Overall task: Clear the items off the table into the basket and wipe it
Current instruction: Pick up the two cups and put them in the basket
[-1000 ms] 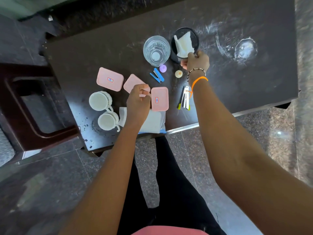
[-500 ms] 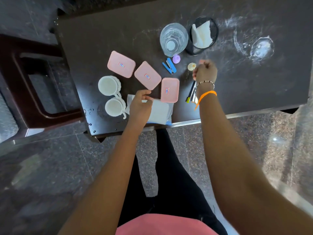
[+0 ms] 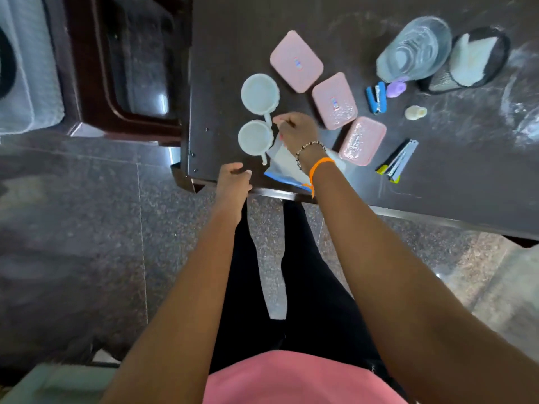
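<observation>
Fingers of right hand (image 3: 297, 131) are curling onto the white folded cloth (image 3: 281, 161), beside two cups.
I am seeing left hand (image 3: 233, 179) relaxed at the dark table edge (image 3: 204, 158), just beside the cloth's near corner.

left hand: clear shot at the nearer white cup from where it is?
Probably yes. The left hand rests at the table edge, fingers loose, holding nothing. The nearer white cup sits just beyond it with bare tabletop between. The right hand is beside the cup's handle, which could crowd a grasp there.
</observation>
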Action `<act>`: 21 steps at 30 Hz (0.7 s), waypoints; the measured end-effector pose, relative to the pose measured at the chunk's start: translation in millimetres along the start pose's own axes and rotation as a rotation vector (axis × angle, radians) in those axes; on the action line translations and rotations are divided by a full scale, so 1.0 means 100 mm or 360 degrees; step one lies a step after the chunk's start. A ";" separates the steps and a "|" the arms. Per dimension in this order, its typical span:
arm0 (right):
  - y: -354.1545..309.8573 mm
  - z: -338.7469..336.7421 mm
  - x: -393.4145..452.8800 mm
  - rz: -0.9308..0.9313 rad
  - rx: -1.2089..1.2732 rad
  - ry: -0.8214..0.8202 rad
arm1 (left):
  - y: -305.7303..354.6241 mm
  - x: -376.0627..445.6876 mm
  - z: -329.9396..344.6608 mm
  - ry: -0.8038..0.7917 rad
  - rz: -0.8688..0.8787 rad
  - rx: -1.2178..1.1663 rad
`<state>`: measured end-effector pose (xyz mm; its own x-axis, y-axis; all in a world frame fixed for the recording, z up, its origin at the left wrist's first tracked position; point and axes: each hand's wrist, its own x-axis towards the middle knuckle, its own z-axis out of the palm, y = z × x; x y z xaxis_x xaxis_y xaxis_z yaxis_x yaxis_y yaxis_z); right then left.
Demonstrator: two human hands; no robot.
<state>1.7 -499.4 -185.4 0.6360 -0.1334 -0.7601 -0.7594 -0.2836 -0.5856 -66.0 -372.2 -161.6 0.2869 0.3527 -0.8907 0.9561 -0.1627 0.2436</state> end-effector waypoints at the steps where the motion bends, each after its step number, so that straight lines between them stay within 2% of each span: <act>1: -0.03 0.08 0.04 -0.0012 -0.0086 -0.0032 | 0.01 0.02 0.00 -0.0057 -0.0038 -0.0045; 4: -0.05 0.23 0.14 0.0003 -0.0377 -0.0111 | 0.05 0.07 0.04 -0.0313 -0.0207 -0.0192; 6: -0.05 0.27 0.19 0.0045 -0.0465 -0.0107 | 0.05 0.10 0.08 -0.0402 -0.0208 -0.0299; 12: -0.09 0.30 0.22 0.0083 -0.0335 -0.0016 | -0.02 0.29 0.10 -0.0290 0.0334 -0.0042; 17: -0.14 0.27 0.21 0.0059 -0.0284 0.0023 | -0.09 0.32 0.09 -0.0367 0.0578 0.0194; 21: -0.16 0.30 0.23 0.0082 -0.0222 0.0027 | -0.07 0.32 0.13 -0.0258 0.0754 0.0349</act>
<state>24.4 -469.2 -201.4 0.5996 -0.1672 -0.7826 -0.7654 -0.4052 -0.4999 -64.3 -371.7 -197.0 0.6539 0.0502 -0.7549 0.6847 -0.4637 0.5623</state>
